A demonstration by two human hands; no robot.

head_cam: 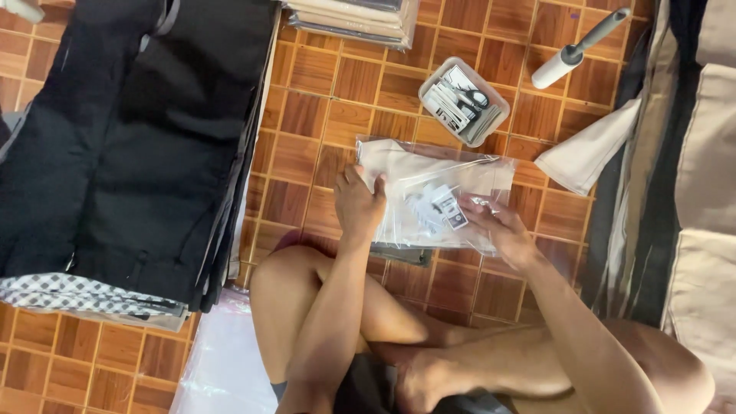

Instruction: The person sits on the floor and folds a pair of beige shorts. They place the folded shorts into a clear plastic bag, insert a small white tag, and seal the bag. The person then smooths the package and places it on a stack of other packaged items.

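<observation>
Clear plastic bag of folded beige cloth, left hand and right hand each in closed grip on its edges.

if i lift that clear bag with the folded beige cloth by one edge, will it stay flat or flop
The clear bag probably flops: thin crinkled film around soft folded cloth. Its glossy surface likely slides on the tiles. It seems light, since both hands press it flat.
</observation>
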